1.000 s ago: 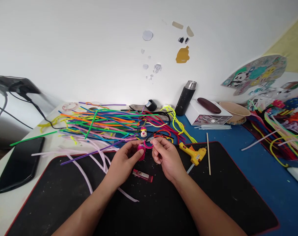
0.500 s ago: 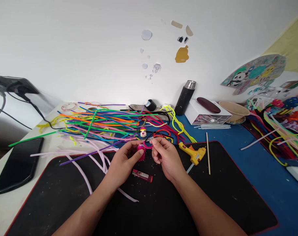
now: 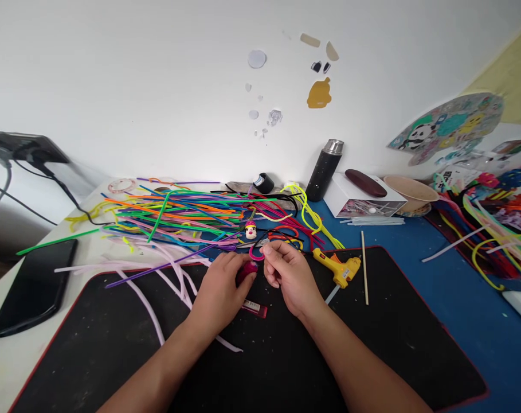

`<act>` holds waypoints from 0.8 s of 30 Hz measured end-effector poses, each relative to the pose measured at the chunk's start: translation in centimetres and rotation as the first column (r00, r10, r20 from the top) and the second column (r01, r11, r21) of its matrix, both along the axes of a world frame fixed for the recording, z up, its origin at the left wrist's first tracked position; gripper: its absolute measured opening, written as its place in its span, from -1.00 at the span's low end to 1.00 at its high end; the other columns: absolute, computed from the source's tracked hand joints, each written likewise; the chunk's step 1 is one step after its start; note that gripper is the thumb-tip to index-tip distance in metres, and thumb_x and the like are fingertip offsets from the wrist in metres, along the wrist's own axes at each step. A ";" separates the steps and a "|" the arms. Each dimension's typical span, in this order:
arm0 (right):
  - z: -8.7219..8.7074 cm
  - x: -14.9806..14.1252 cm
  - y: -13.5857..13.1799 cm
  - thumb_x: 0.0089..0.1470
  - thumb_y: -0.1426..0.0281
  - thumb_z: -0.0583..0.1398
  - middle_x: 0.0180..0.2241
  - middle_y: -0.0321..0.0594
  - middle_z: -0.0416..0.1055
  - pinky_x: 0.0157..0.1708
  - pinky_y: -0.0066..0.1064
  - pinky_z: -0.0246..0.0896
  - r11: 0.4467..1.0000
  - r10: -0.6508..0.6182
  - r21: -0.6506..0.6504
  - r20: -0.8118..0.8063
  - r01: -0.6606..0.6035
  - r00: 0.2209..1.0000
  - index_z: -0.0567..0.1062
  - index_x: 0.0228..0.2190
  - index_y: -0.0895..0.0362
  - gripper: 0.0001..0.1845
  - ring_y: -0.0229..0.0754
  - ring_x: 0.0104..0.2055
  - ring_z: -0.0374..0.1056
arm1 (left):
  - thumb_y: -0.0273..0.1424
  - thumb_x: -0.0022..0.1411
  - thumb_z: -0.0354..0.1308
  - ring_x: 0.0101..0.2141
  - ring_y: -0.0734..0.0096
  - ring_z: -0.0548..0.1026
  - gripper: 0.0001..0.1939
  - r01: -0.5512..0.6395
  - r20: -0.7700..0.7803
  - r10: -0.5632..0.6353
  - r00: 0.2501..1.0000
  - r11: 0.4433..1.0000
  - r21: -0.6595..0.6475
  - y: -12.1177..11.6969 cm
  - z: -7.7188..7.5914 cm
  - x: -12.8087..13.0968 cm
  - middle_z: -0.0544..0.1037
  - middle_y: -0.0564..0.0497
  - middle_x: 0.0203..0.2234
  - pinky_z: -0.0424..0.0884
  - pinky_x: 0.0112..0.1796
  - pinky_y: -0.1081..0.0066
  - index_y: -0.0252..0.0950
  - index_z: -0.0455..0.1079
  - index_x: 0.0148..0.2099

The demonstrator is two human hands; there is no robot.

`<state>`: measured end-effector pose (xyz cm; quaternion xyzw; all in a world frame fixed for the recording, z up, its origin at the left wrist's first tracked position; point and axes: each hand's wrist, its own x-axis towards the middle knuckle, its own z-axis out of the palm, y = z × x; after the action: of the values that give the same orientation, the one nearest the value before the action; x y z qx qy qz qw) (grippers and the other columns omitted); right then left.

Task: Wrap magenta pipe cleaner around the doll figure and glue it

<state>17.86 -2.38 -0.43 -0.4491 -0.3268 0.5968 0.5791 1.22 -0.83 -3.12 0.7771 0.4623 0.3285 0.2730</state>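
Note:
My left hand (image 3: 223, 282) is closed around a small magenta piece (image 3: 246, 268); its shape is mostly hidden by my fingers. In my right hand (image 3: 289, 276), thumb and forefinger pinch the end of a curved magenta pipe cleaner (image 3: 254, 256), whose bend points toward the left hand. Just beyond them stands a small white doll-like head (image 3: 250, 230) with a pink and yellow top. A red lighter (image 3: 255, 309) lies on the black mat (image 3: 260, 367), partly covered by my left hand.
A yellow glue gun (image 3: 338, 269) and a thin wooden stick (image 3: 364, 269) lie right of my hands. Colourful pipe cleaners (image 3: 191, 212) are heaped behind. A black thermos (image 3: 324, 172) and white box (image 3: 363, 198) stand at the back; a phone (image 3: 34, 287) lies left.
My left hand has come slightly down and closed further round the magenta piece, now covering more of it and of the lighter. My right hand holds nearly the same place.

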 end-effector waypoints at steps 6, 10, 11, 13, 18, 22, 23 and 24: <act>0.0 -0.2 -0.1 0.04 0.11 0.49 -0.65 -0.47 0.25 -0.67 -0.51 -0.12 1.000 0.014 0.009 -0.004 -0.014 1.000 0.53 -0.40 0.10 -0.62 -0.37 -0.64 0.06 | -0.33 0.33 0.29 0.02 -0.05 0.52 -0.77 -0.031 0.083 0.027 0.996 0.998 0.052 0.3 0.3 -0.3 0.66 -0.11 -0.07 0.40 0.07 0.04 -0.13 0.57 0.03; -0.2 -0.2 -0.1 0.06 0.09 0.48 -0.66 -0.47 0.26 -0.67 -0.52 -0.11 1.000 0.003 0.022 0.024 -0.004 1.000 0.53 -0.39 0.10 -0.62 -0.37 -0.65 0.07 | -0.16 0.38 0.24 -0.06 0.03 0.55 -0.78 -0.119 0.248 0.154 0.957 0.982 -0.149 0.5 1.6 -0.8 0.68 -0.06 -0.15 0.40 0.03 0.12 -0.13 0.62 -0.08; -0.2 -0.1 -0.1 0.07 0.09 0.47 -0.66 -0.46 0.25 -0.67 -0.51 -0.11 1.000 0.002 0.030 0.037 -0.003 0.999 0.53 -0.39 0.10 -0.62 -0.37 -0.65 0.07 | -0.11 0.38 0.23 -0.10 0.05 0.55 -0.74 -0.111 0.273 0.170 0.947 0.969 -0.220 0.6 1.9 -0.9 0.69 -0.05 -0.19 0.41 -0.01 0.14 -0.15 0.62 -0.12; -0.1 -0.1 -0.2 0.08 0.08 0.46 -0.66 -0.46 0.25 -0.66 -0.50 -0.09 0.999 0.004 0.048 0.070 -0.008 0.998 0.53 -0.38 0.09 -0.62 -0.36 -0.65 0.08 | -0.03 0.36 0.23 -0.19 0.10 0.55 -0.66 -0.052 0.329 0.174 0.928 0.936 -0.347 0.6 2.3 -1.0 0.67 -0.04 -0.27 0.42 -0.07 0.19 -0.17 0.61 -0.20; 0.2 -0.2 -0.6 0.14 0.08 0.43 -0.66 -0.45 0.26 -0.63 -0.48 -0.03 0.995 0.027 0.092 0.180 -0.044 0.983 0.55 -0.38 0.09 -0.65 -0.35 -0.64 0.11 | 0.07 0.27 0.31 -0.31 0.21 0.48 -0.57 0.093 0.484 0.180 0.857 0.867 -0.489 0.8 2.5 -0.9 0.58 0.02 -0.41 0.41 -0.17 0.28 -0.21 0.58 -0.31; 0.4 -0.2 -0.8 0.17 0.10 0.40 -0.64 -0.43 0.31 -0.61 -0.47 0.03 0.986 0.034 0.149 0.262 -0.075 0.964 0.58 -0.36 0.10 -0.68 -0.34 -0.63 0.15 | 0.06 0.24 0.35 -0.32 0.26 0.44 -0.55 0.169 0.534 0.178 0.827 0.826 -0.537 0.7 2.6 -0.9 0.56 0.01 -0.41 0.38 -0.19 0.31 -0.25 0.58 -0.33; 0.4 -0.2 -0.8 0.18 0.12 0.40 -0.62 -0.42 0.34 -0.60 -0.46 0.05 0.983 0.029 0.164 0.281 -0.078 0.959 0.58 -0.36 0.10 -0.69 -0.34 -0.62 0.17 | 0.06 0.24 0.35 -0.33 0.28 0.43 -0.55 0.187 0.533 0.170 0.829 0.813 -0.551 0.7 2.6 -0.9 0.56 0.01 -0.42 0.36 -0.21 0.33 -0.26 0.58 -0.34; 0.5 -0.3 -0.8 0.19 0.13 0.39 -0.60 -0.41 0.37 -0.59 -0.46 0.07 0.981 0.023 0.178 0.297 -0.079 0.955 0.59 -0.35 0.09 -0.71 -0.33 -0.61 0.19 | 0.05 0.24 0.36 -0.35 0.31 0.41 -0.55 0.201 0.530 0.164 0.832 0.802 -0.563 0.7 2.6 -1.0 0.55 0.01 -0.42 0.34 -0.23 0.35 -0.26 0.57 -0.34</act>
<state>17.60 -3.20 0.04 -0.4673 -0.4753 0.5051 0.5483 0.23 -0.18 -0.48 0.5262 0.4343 0.3737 0.6284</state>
